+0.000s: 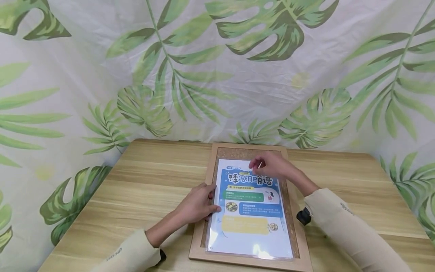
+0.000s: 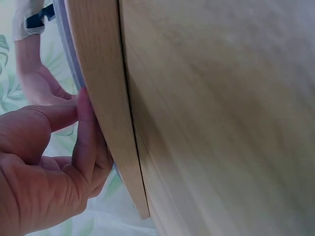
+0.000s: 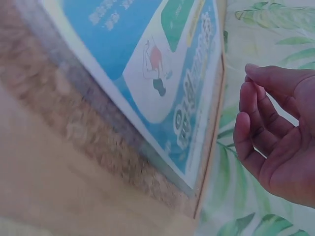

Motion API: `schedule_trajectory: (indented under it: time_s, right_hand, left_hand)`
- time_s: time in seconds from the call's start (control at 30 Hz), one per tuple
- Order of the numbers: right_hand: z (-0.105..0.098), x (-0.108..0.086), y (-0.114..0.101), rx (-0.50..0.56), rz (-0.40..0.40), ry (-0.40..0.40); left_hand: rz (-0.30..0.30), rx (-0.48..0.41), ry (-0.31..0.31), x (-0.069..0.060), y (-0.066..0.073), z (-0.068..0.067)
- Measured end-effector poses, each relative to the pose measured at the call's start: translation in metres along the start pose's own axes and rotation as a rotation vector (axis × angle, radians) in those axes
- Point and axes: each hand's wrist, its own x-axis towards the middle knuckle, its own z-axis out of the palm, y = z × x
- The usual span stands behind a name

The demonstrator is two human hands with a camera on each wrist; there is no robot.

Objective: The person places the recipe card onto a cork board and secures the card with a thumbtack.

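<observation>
A laminated sheet with blue, green and yellow printed panels lies on a wood-framed cork board. At the sheet's left edge, my left hand pinches that edge between thumb and fingers, over the frame's side strip. My right hand is above the sheet's upper right part. Seen from the right wrist, this hand has thumb and index fingertips together, other fingers curled, apart from the sheet. No object shows between those fingertips, though something tiny could be hidden.
The board rests on a wood-grain table, its far end near the table's back edge. Behind hangs a white cloth printed with green leaves. A dark wrist strap piece sits at the right sleeve.
</observation>
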Motion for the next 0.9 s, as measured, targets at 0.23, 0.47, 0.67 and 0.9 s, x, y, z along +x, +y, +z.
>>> schedule_trajectory:
  time_s: [0.23,0.47,0.67,0.9]
  right_hand:
    - [0.013,0.035,0.002,0.02,0.006,-0.009]
    - [0.021,0.066,-0.004,0.051,0.001,-0.009]
    - [0.027,0.081,-0.006,0.047,-0.006,-0.005]
    - [0.03,0.094,-0.006,0.042,0.011,-0.001]
  left_hand:
    - [-0.012,-0.001,-0.013,0.0,0.002,-0.001]
    - [0.008,0.023,-0.013,0.003,0.005,-0.001]
    - [-0.014,0.012,-0.021,0.004,0.007,-0.001]
    - [-0.023,0.05,0.005,0.01,0.012,-0.001]
